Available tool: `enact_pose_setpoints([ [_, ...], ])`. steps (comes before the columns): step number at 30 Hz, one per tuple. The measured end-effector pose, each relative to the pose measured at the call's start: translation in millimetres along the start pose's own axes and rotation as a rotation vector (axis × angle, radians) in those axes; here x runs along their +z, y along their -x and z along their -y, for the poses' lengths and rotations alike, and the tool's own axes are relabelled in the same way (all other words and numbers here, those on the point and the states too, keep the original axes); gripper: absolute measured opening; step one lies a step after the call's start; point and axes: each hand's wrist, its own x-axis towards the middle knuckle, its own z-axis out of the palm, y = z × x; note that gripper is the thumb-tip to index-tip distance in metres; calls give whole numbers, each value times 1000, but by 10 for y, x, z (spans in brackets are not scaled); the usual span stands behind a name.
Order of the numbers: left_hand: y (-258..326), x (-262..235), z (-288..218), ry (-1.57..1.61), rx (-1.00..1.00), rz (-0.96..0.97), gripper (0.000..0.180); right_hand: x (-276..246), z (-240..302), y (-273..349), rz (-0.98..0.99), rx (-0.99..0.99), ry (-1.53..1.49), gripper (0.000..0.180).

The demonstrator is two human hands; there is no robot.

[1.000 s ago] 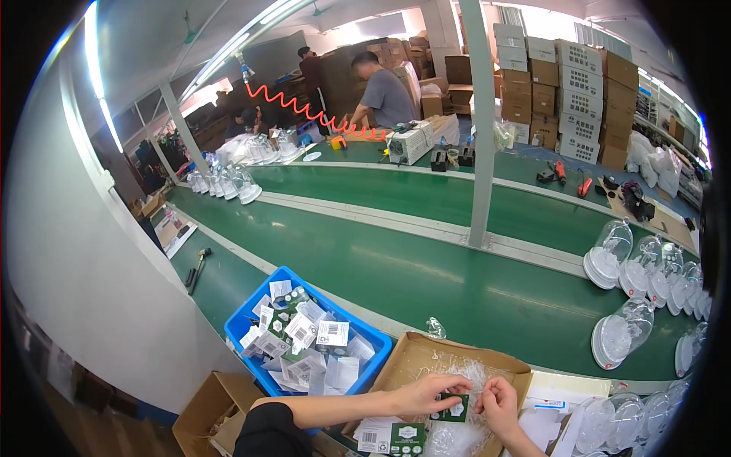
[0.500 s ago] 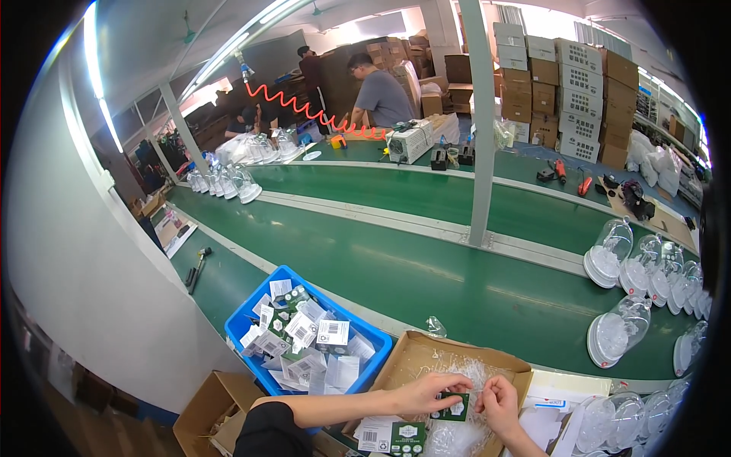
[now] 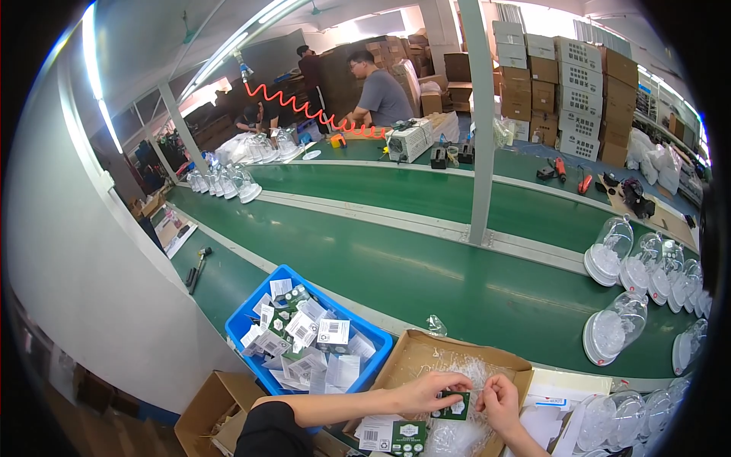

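Note:
My left hand (image 3: 432, 391) pinches a small green hang tag (image 3: 454, 410) with a white emblem, above a shallow cardboard box (image 3: 409, 355). Beside it, my right hand (image 3: 499, 402) has its fingers pressed together at the tag's right edge; whatever they hold is too small to make out. Thin clear plastic strands (image 3: 474, 368) lie in the box beneath both hands. Below my left wrist are more tags, a green printed one (image 3: 407, 436) and a white barcoded one (image 3: 375, 436). A blue bin (image 3: 386, 344) full of loose green and white tags stands left of the box.
A green conveyor belt (image 3: 365, 263) runs beyond the box. Clear domes on white bases (image 3: 609, 331) stand along the right, with more domes (image 3: 221, 183) at far left. A grey post (image 3: 481, 152) rises mid-scene. Another open carton (image 3: 217, 407) sits lower left. Co-workers stand across the belts.
My hands and the tag have hardly moved. The nearest dome on the belt at right has shifted slightly left. A co-worker in grey across the belt has raised their head.

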Motion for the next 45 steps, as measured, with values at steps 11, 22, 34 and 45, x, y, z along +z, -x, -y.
enact_pose_setpoints([
  [11,-12,8,-33,-25,-6,15,27,6,64,20,-21,13,-45,6],
  [22,-1,3,-9,-25,18,8,28,9,56,-1,-13,13,-40,6],
  [34,2,-22,-37,-69,124,0,27,-24,-40,-73,-45,-123,-15,5],
  [45,8,91,-6,-107,223,-73,25,-105,136,-156,-38,-163,-15,11],
])
